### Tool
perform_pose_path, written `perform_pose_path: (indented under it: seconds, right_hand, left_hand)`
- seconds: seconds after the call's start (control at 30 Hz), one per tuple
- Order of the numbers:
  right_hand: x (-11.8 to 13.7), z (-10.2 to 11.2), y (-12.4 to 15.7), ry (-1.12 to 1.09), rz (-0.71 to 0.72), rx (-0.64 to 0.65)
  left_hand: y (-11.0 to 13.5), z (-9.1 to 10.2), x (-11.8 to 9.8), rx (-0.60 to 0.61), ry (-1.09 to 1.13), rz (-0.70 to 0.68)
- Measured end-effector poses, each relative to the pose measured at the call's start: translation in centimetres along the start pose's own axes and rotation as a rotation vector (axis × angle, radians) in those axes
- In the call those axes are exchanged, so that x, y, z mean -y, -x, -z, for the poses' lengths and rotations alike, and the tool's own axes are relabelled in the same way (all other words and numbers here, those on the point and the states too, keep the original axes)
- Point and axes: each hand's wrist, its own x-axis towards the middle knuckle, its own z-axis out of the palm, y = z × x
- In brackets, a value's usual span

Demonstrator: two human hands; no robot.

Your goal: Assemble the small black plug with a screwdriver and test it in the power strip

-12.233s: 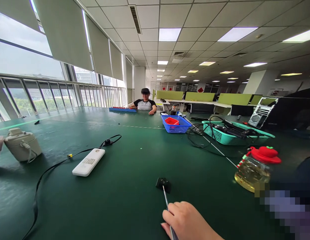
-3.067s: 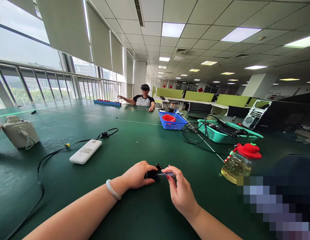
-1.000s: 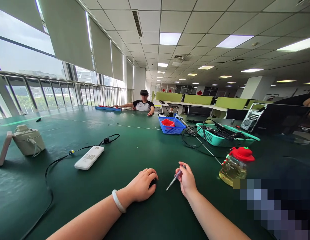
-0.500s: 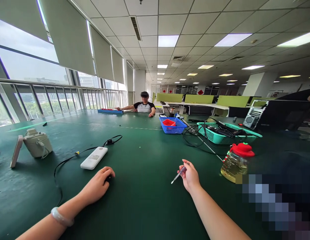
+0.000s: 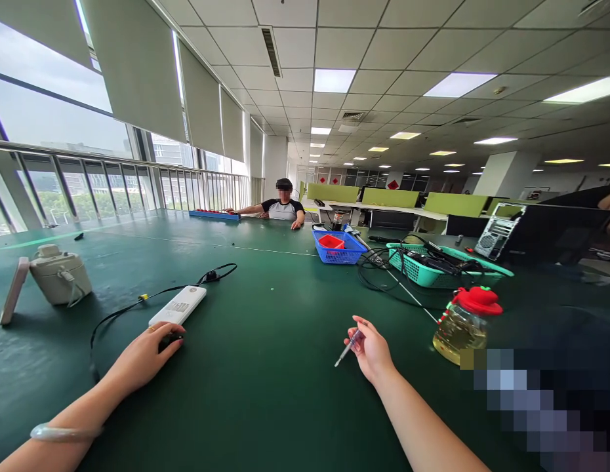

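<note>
My left hand (image 5: 146, 351) is low over the green tabletop, its fingers curled round a small black object (image 5: 170, 341) mostly hidden under them; its kind does not show. Just beyond those fingers lies a white power bank (image 5: 180, 305), apparently beside or touching them. My right hand (image 5: 371, 351) pinches a slim screwdriver (image 5: 348, 348) with a pale shaft, its tip pointing down and to the left above the table. To the right of that hand stands a glass jar of yellowish liquid (image 5: 460, 331) with a red lid.
A black cable (image 5: 162, 290) runs behind the power bank. Far left are a beige bottle (image 5: 61, 275) and a leaning phone (image 5: 14, 292). Ahead stand a blue basket (image 5: 339, 252) and a green basket (image 5: 423, 272) of cables. A person (image 5: 284, 208) sits at the far end.
My left hand has moved left and slightly nearer the power bank with the black object. My right hand stays almost in place with the screwdriver. The view has shifted slightly.
</note>
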Motion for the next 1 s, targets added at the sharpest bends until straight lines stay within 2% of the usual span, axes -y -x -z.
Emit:
perform_pose_path:
  seconds: [0.33, 0.43, 0.6, 0.73, 1.0]
  right_hand:
    - [0.3, -0.4, 0.3, -0.011, -0.03, -0.007]
    - [0.3, -0.4, 0.3, -0.011, -0.032, -0.015]
    - [0.4, -0.6, 0.4, -0.04, -0.057, -0.026]
    - [0.7, -0.8, 0.6, -0.046, -0.081, -0.046]
    - [0.9, -1.1, 0.9, -0.047, -0.081, -0.054]
  left_hand:
    - [-0.1, 0.1, 0.0, -0.074, 0.045, -0.065]
    - [0.3, 0.4, -0.3, -0.097, 0.086, -0.008]
    - [0.4, 0.9, 0.1, -0.228, 0.126, 0.041]
    - [0.1, 1.0, 1.0, -0.318, 0.154, 0.002]
    - [0.3, 1.1, 1.0, -0.304, 0.087, -0.011]
